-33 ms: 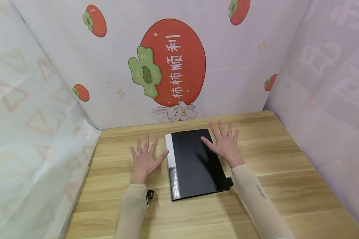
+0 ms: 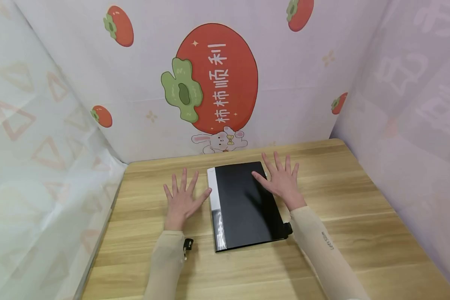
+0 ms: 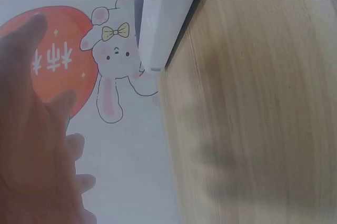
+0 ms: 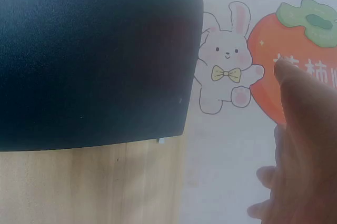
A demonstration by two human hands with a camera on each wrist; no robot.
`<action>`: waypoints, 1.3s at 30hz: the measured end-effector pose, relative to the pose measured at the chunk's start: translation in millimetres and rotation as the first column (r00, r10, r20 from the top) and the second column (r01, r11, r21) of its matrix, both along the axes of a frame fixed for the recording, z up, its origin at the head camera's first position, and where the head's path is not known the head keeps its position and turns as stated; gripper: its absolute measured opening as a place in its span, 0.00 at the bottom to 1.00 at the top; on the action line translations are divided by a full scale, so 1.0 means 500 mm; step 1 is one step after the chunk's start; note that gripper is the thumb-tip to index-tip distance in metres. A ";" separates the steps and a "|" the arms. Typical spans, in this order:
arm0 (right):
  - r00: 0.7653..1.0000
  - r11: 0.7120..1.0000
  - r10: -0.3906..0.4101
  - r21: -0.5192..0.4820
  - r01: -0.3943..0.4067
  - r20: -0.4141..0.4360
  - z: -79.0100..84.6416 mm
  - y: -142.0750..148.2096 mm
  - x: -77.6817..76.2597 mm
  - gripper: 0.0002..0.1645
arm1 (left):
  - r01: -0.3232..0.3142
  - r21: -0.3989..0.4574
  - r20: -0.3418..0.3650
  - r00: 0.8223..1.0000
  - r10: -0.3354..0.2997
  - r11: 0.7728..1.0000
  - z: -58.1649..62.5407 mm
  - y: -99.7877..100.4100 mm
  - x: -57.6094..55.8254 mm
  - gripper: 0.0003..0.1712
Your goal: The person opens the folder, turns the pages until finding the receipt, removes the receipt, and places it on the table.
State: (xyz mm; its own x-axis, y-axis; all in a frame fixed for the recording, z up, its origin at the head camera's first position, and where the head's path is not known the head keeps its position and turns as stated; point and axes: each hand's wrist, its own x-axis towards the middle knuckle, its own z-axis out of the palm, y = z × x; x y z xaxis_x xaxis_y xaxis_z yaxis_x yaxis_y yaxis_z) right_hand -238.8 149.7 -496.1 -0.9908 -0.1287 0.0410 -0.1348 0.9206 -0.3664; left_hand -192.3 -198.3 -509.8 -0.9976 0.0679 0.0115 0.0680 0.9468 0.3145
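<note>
A closed black folder (image 2: pixel 247 204) lies flat on the wooden table, slightly turned, with a white label strip (image 2: pixel 213 189) along its left spine. To the left of that spine my left hand (image 2: pixel 180 204) is held with fingers spread, its thumb pointing toward the label. My right hand (image 2: pixel 283 183), fingers also spread, hovers by the upper right edge, with its thumb over the cover. A shadow falls across the cover beneath it. In the left wrist view the folder's spine (image 3: pixel 166 24) stands apart from the hand. Neither hand holds anything.
Behind the wooden table (image 2: pixel 345 200) hangs a cloth backdrop (image 2: pixel 285 104) printed with persimmons and a rabbit. Pale cloth walls (image 2: pixel 33 166) close off the left and right sides. Small black devices sit at both wrists.
</note>
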 end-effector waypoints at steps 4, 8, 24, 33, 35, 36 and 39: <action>1.000 1.000 -0.005 -0.006 0.005 -0.006 0.001 0.000 0.006 0.55 | 0.006 0.009 -0.010 1.000 -0.006 1.000 -0.002 0.002 -0.003 0.52; 1.000 1.000 0.002 -0.028 -0.002 -0.014 0.003 0.001 0.009 0.53 | 0.007 0.006 -0.017 1.000 -0.007 1.000 0.000 0.002 -0.006 0.53; 0.989 0.894 0.018 -0.445 0.051 0.149 -0.060 0.021 -0.047 0.27 | 0.409 0.146 -0.108 0.912 -0.396 0.901 0.000 0.167 0.126 0.34; 0.975 0.906 0.058 -0.422 0.038 0.213 -0.075 0.010 -0.111 0.29 | 0.510 -0.017 -0.060 0.858 -0.510 0.860 -0.056 0.206 0.176 0.36; 0.972 0.902 0.068 -0.429 0.037 0.227 -0.078 0.007 -0.120 0.31 | 0.505 -0.011 -0.071 0.860 -0.504 0.863 -0.065 0.204 0.181 0.36; 0.970 0.899 0.065 -0.435 0.045 0.234 -0.079 0.006 -0.123 0.31 | 0.506 -0.004 -0.079 0.860 -0.505 0.862 -0.069 0.202 0.183 0.36; 0.968 0.884 0.029 -0.458 0.092 0.251 -0.086 0.005 -0.129 0.30 | 0.514 0.006 -0.103 0.854 -0.511 0.858 -0.076 0.194 0.182 0.35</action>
State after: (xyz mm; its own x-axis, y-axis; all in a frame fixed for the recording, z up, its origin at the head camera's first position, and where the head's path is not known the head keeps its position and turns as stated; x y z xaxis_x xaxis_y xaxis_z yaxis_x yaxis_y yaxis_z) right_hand -303.3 152.4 -538.9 -0.9802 -0.1239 -0.1546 0.0404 0.6392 -0.7680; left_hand -101.6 -101.1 -548.0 -0.8157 0.5669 0.1150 0.5715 0.7591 0.3116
